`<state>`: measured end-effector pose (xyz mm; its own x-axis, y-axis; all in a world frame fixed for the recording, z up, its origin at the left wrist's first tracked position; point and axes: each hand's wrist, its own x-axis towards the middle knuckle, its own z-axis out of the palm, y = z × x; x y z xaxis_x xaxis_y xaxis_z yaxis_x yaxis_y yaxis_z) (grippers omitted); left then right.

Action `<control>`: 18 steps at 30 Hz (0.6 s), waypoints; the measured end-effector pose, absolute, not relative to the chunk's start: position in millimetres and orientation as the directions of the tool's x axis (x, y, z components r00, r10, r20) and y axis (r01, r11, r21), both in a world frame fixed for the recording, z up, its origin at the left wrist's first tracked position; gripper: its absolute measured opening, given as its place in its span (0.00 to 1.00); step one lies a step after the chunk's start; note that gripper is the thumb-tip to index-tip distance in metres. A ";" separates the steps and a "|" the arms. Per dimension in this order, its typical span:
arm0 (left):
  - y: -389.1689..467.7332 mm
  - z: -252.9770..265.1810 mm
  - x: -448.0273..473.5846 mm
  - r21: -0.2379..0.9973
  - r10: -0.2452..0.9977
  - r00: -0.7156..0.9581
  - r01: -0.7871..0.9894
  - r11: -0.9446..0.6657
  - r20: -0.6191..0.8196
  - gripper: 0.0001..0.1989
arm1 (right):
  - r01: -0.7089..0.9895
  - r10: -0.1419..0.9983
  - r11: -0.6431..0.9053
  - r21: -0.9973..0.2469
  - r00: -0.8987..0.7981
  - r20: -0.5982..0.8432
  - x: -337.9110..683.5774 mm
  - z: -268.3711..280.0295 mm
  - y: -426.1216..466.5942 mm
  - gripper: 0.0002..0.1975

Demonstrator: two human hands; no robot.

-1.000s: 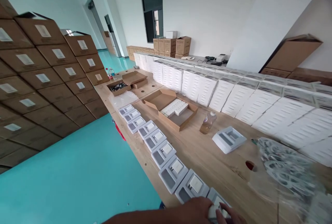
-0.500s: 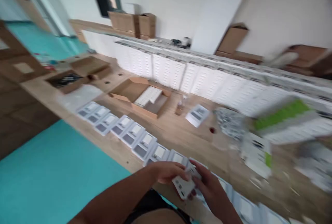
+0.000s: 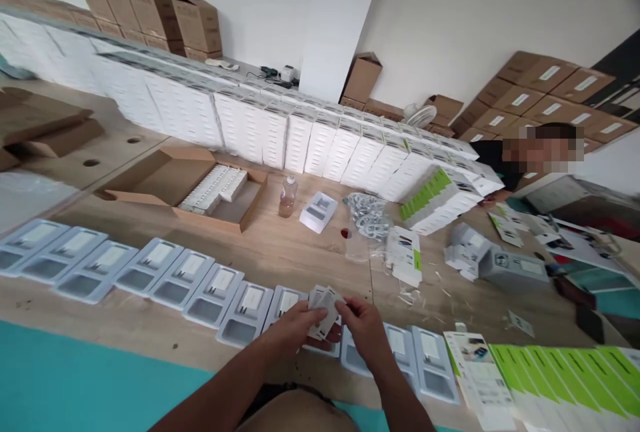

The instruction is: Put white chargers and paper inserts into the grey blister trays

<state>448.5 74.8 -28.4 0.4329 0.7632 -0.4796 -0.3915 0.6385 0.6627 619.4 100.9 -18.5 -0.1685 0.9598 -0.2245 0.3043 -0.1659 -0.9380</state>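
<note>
Head view: left hand (image 3: 299, 323) clasps white cards (image 3: 325, 310), right hand (image 3: 365, 328) pinches their edge, six o'clock, over grey trays (image 3: 213, 300) on desk (image 3: 260, 252); open carton (image 3: 215, 220), nine o'clock; green-and-white boxes (image 3: 565, 379), four o'clock.

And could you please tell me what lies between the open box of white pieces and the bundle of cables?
In the head view, a bottle and a pale grey tray lie between them.
</note>
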 end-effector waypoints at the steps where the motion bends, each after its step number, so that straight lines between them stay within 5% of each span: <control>1: 74.2 -29.5 450.3 0.659 0.763 0.403 -0.390 0.643 -0.505 0.24 | 0.298 0.965 -0.167 -0.940 -0.146 -0.218 620.7 -18.8 101.3 0.16; 6: 78.5 -49.8 453.6 0.705 0.767 0.237 -0.302 0.642 -0.597 0.29 | 0.248 0.969 -0.224 -0.943 -0.049 -0.243 626.4 -29.7 101.7 0.10; 12: 91.0 -48.9 463.4 0.777 0.807 0.234 -0.227 0.587 -0.542 0.25 | -0.059 0.947 -0.284 -0.957 -0.170 -0.271 628.2 -33.2 89.8 0.21; 18: 96.8 -33.0 466.3 0.708 0.771 0.237 -0.306 0.637 -0.591 0.27 | -0.164 0.979 -0.194 -0.967 -0.095 -0.180 623.5 -30.7 80.0 0.14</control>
